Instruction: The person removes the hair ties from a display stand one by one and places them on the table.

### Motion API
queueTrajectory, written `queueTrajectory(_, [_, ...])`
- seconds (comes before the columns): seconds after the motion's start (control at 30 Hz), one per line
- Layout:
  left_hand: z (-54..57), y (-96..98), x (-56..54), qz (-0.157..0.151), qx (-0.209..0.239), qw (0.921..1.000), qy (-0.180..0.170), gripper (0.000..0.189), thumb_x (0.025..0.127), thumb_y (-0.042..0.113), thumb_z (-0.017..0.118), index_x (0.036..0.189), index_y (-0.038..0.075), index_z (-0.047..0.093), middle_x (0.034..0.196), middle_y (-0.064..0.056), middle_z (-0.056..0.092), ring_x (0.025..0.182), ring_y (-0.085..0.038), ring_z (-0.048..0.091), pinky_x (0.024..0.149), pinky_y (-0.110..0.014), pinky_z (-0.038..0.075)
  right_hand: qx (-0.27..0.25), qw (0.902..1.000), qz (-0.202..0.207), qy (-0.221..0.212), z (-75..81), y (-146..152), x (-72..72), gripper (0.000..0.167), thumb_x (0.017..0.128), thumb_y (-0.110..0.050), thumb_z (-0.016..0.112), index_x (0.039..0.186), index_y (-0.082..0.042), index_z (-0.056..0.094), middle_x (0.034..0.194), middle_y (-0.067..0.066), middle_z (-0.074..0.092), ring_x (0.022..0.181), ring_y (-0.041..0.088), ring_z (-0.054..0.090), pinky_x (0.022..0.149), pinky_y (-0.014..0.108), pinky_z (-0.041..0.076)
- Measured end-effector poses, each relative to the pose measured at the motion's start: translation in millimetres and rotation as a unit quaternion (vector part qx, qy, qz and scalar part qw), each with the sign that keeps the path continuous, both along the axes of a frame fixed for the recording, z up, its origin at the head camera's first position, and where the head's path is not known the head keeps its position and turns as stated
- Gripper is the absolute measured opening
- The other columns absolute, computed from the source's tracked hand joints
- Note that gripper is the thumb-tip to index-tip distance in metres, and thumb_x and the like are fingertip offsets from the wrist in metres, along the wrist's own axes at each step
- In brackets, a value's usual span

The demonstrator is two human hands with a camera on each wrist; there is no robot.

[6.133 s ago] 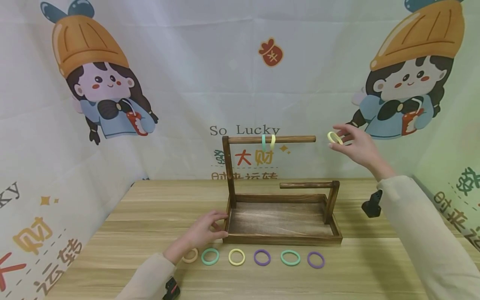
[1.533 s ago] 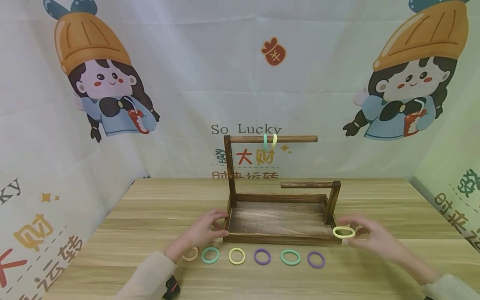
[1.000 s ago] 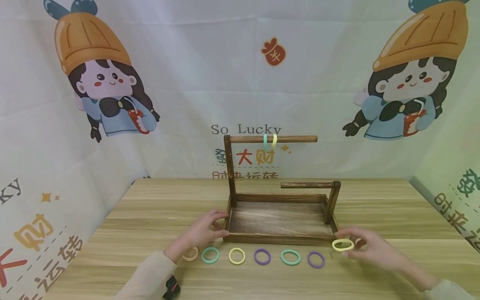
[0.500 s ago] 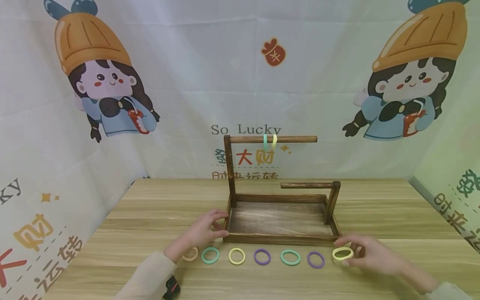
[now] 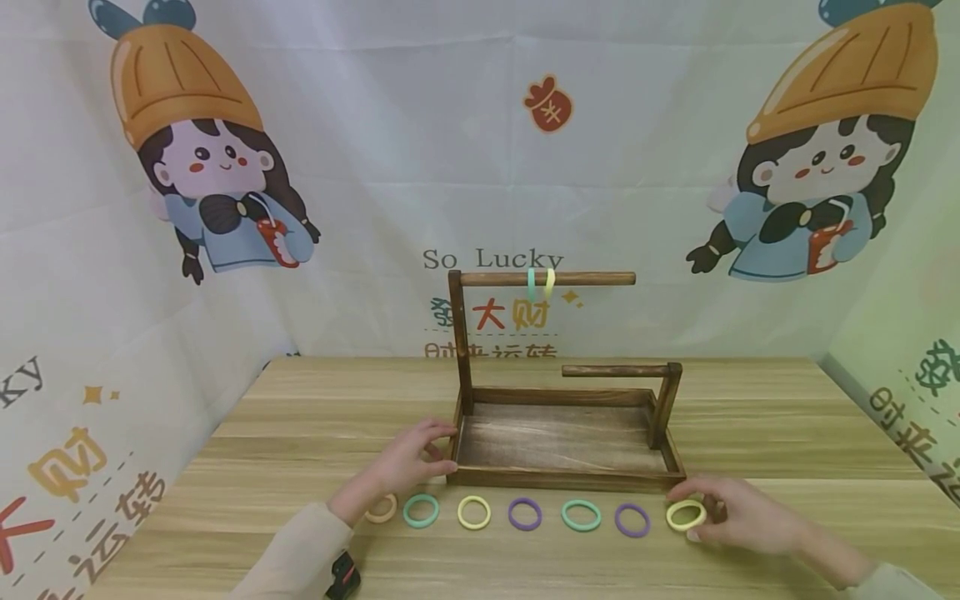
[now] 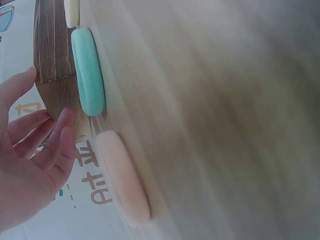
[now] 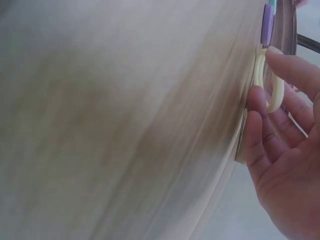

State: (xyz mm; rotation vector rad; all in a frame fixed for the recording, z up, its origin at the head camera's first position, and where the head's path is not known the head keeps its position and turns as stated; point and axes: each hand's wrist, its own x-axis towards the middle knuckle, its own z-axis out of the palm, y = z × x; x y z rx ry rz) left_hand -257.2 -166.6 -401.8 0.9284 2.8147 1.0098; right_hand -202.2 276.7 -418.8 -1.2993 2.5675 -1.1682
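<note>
My right hand (image 5: 746, 517) pinches a pale yellow hair tie (image 5: 702, 506) between thumb and fingers, low over the table at the right end of a row. In the right wrist view this hair tie (image 7: 278, 95) looks tilted, one side close to the tabletop. My left hand (image 5: 397, 467) touches the left end of a dark wooden tray rack (image 5: 562, 481) with thumb and fingertips. The rack carries an upper bar (image 5: 592, 278) and a shorter lower bar (image 5: 615, 371). A green hair tie (image 5: 531, 283) and a yellow one hang on the upper bar.
Several hair ties lie before the rack: a peach one (image 5: 384, 508) partly behind my left wrist, green (image 5: 422, 511), yellow (image 5: 474, 512), purple (image 5: 524, 513), green (image 5: 581, 515) and purple (image 5: 632, 520). A printed cloth (image 5: 480, 150) surrounds the wooden table (image 5: 300, 433).
From beside the upper bar's free end, my right hand has brought the yellow hair tie down to the row's right end. My left hand has stayed at the rack.
</note>
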Motion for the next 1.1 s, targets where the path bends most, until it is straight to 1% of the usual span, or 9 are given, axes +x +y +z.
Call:
queueTrajectory(0.2, [0.6,-0.2,0.3,-0.002,0.003,1.0,0.0,0.052,0.08,0.021,0.065,0.121,-0.007,0.047,0.117,-0.017,0.047,0.083,-0.021,0.056,0.074,-0.037,0.047,0.001,0.9991,0.015,0.04,1.1,-2.1,0.9,0.038,0.072,-0.007,0.071,0.106,-0.002,0.055,0.078,-0.007,0.052,0.059,-0.002,0.044,0.046,0.018,0.041])
queueTrajectory(0.33, [1.6,-0.2,1.0,0.002,0.0,1.0,-0.002,0.053,0.08,0.021,0.065,0.121,-0.006,0.047,0.118,-0.016,0.047,0.084,-0.021,0.056,0.075,-0.037,0.047,-0.007,0.998,0.032,0.053,0.3,-2.5,0.7,0.038,0.071,-0.004,0.071,0.106,-0.003,0.055,0.076,-0.006,0.052,0.057,-0.003,0.045,0.044,0.017,0.041])
queueTrajectory(0.43, [1.6,-0.1,1.1,0.005,-0.005,1.0,0.0,0.053,0.08,0.021,0.065,0.121,-0.006,0.047,0.118,-0.016,0.047,0.083,-0.021,0.056,0.075,-0.036,0.047,-0.009,0.9979,0.034,0.055,-0.3,-2.3,0.5,0.038,0.072,-0.004,0.071,0.107,-0.004,0.054,0.074,-0.005,0.052,0.056,-0.004,0.045,0.043,0.016,0.04])
queueTrajectory(0.53, [0.9,-0.2,0.7,0.004,-0.006,1.0,0.001,0.052,0.08,0.022,0.065,0.121,-0.006,0.047,0.118,-0.016,0.047,0.083,-0.02,0.056,0.075,-0.036,0.047,-0.006,0.9988,0.018,0.046,-0.6,-1.6,1.0,0.038,0.072,-0.006,0.071,0.107,-0.004,0.055,0.075,-0.006,0.052,0.056,-0.003,0.046,0.042,0.017,0.04])
queueTrajectory(0.7, [0.8,-0.3,0.6,0.001,-0.002,1.0,0.001,0.052,0.08,0.021,0.065,0.12,-0.006,0.047,0.118,-0.017,0.047,0.083,-0.021,0.056,0.074,-0.037,0.047,-0.014,0.9993,-0.028,0.019,2.0,-2.5,3.2,0.036,0.073,-0.005,0.069,0.106,-0.002,0.057,0.073,-0.009,0.053,0.057,0.001,0.048,0.042,0.02,0.041])
queueTrajectory(0.8, [1.2,-0.1,1.0,0.0,0.0,1.0,0.0,0.052,0.08,0.02,0.065,0.12,-0.007,0.047,0.117,-0.017,0.047,0.083,-0.021,0.056,0.074,-0.036,0.047,-0.03,0.9977,-0.045,0.039,5.3,-4.5,3.3,0.033,0.073,-0.003,0.069,0.104,0.0,0.057,0.076,-0.005,0.056,0.06,0.003,0.049,0.045,0.021,0.043])
queueTrajectory(0.93, [2.1,0.3,1.9,-0.001,0.0,1.0,0.0,0.051,0.08,0.019,0.065,0.121,-0.007,0.047,0.118,-0.017,0.047,0.083,-0.021,0.056,0.073,-0.035,0.047,-0.052,0.9949,-0.05,0.07,12.4,-5.6,0.4,0.031,0.073,-0.001,0.068,0.102,0.001,0.058,0.08,0.0,0.057,0.062,0.005,0.05,0.049,0.022,0.045])
queueTrajectory(1.0, [2.2,0.3,2.1,-0.001,0.0,1.0,-0.001,0.051,0.08,0.019,0.065,0.121,-0.007,0.047,0.118,-0.017,0.047,0.084,-0.022,0.056,0.072,-0.035,0.047,-0.054,0.9946,-0.054,0.07,16.9,-5.0,-1.8,0.03,0.074,-0.001,0.067,0.103,0.002,0.057,0.082,0.002,0.058,0.064,0.006,0.051,0.052,0.022,0.046])
queueTrajectory(1.1, [2.0,0.4,2.1,0.0,0.001,1.0,-0.004,0.051,0.081,0.02,0.065,0.121,-0.006,0.047,0.118,-0.017,0.047,0.084,-0.022,0.056,0.072,-0.036,0.047,-0.054,0.9944,-0.071,0.057,22.7,-2.9,-5.2,0.03,0.076,-0.001,0.066,0.103,0.003,0.057,0.079,0.0,0.057,0.064,0.006,0.052,0.055,0.023,0.046])
